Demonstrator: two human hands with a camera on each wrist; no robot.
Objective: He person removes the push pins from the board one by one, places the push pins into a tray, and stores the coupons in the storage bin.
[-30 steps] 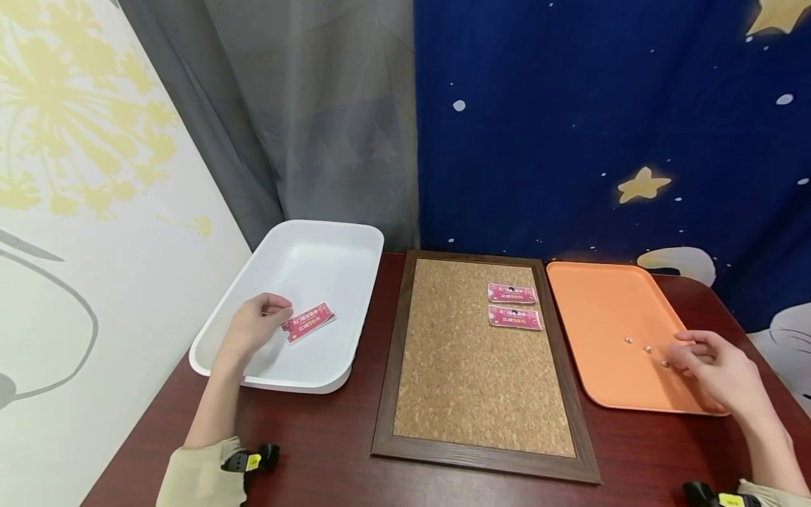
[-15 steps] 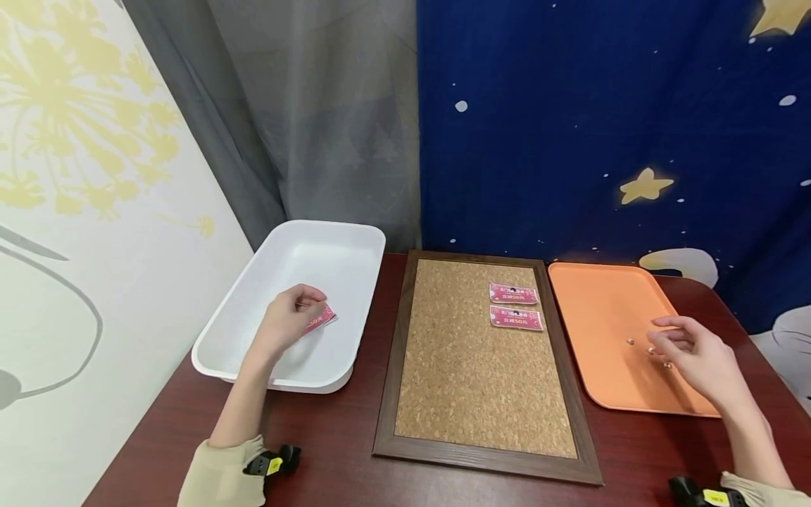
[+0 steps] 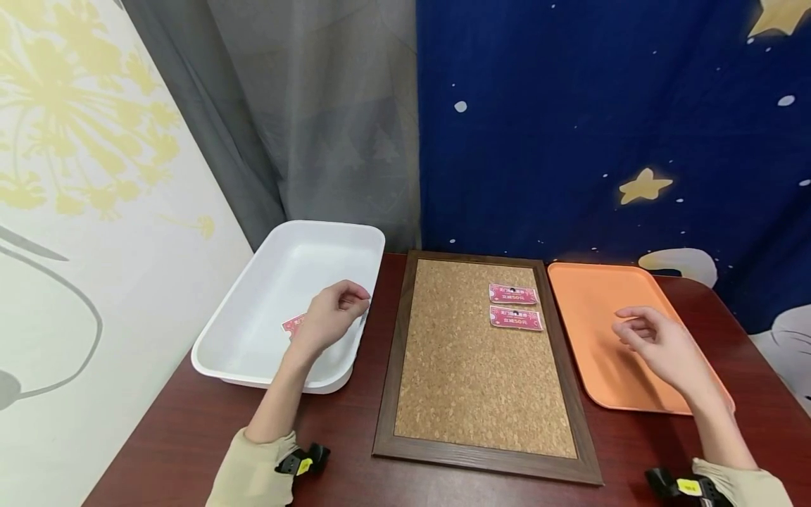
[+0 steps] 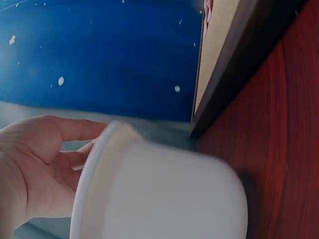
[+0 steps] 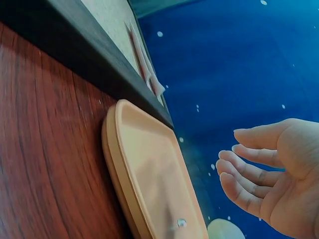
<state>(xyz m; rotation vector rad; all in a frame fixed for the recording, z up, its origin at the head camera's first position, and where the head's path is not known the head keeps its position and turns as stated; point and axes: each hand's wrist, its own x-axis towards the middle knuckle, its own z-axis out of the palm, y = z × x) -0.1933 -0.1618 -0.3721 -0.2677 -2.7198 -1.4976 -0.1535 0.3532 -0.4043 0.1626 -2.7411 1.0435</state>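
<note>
My left hand point(image 3: 337, 310) hovers over the right side of a white tub point(image 3: 304, 243), its fingers curled towards the thumb. In the left wrist view the tub's rim point(image 4: 92, 179) hides those fingertips, so I cannot tell whether they pinch anything. Beneath the left wrist, a pink coupon point(image 3: 293, 324) lies in the tub, partly covered. My right hand point(image 3: 659, 348) is above an orange tray point(image 3: 608, 282). Seen from the right wrist, its fingers point(image 5: 244, 172) are loosely bent and apart from the thumb, with nothing visible between them. One small shiny bead-like piece point(image 5: 182, 222) lies in the tray.
Between tub and tray lies a cork board point(image 3: 475, 387) in a brown wooden frame. Two pink coupons, an upper one point(image 3: 522, 296) and a lower one point(image 3: 516, 320), sit at its upper right, each with a dark dot. Curtains point(image 3: 507, 176) hang behind the dark red table point(image 3: 355, 465).
My left hand has moved right across the coupon towards the tub's right rim. My right hand has shifted left over the tray, covering the small shiny pieces seen earlier in the head view.
</note>
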